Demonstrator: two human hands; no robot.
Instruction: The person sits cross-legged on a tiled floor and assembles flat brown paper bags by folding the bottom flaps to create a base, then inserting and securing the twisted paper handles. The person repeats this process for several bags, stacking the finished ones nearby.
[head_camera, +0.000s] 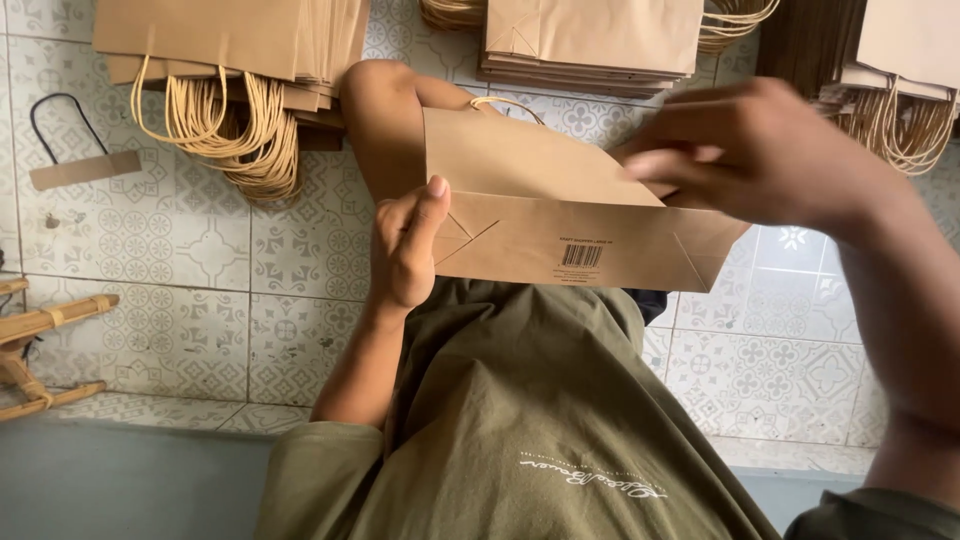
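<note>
A flat brown paper bag (540, 205) with a twisted cord handle lies across my lap, its folded bottom flap turned toward me. My left hand (405, 245) grips the bag's left edge, thumb pressed on the fold. My right hand (745, 150) is blurred with motion and rests on the bag's upper right part, fingers bent against the paper.
Stacks of flat brown paper bags with cord handles lie on the patterned tile floor at top left (230, 50), top centre (590, 40) and top right (900, 70). A loose paper strip with a black cord (85, 168) lies at left. Part of a wooden stool (40, 350) shows at far left.
</note>
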